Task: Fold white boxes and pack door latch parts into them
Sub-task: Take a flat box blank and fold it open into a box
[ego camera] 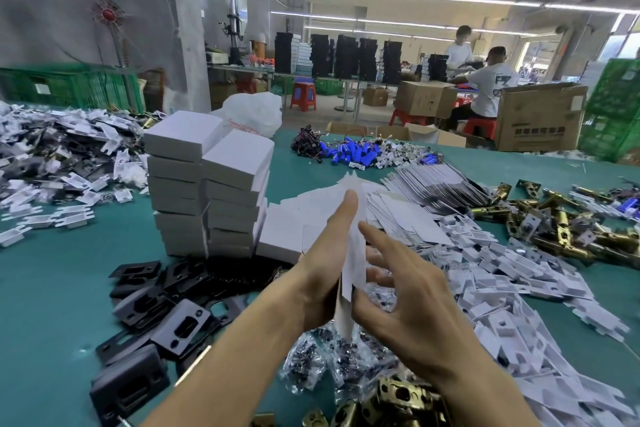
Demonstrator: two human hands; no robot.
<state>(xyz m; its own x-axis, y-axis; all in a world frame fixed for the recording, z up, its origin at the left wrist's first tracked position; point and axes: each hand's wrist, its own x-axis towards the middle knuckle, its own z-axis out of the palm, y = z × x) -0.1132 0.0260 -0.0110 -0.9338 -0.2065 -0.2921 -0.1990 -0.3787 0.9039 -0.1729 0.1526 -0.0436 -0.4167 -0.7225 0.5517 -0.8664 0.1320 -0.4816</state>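
A flat white box blank (356,253) stands edge-on between my hands above the table. My left hand (322,267) lies flat against its left face, fingers straight and pointing up. My right hand (408,291) is spread on its right side, with thumb and fingertips touching the card. Folded white boxes (207,184) are stacked in two columns just left of my hands. Brass latch bolts (561,232) lie at the right, black strike plates (162,308) at the lower left, and small screw bags (329,357) beneath my wrists.
Flat box blanks (433,191) fan out behind my hands. White paper inserts (512,288) spread at the right. Blue battery packs (349,152) and a white plastic bag (252,111) lie farther back. Another parts pile (62,152) covers the left. Two people work at a far table.
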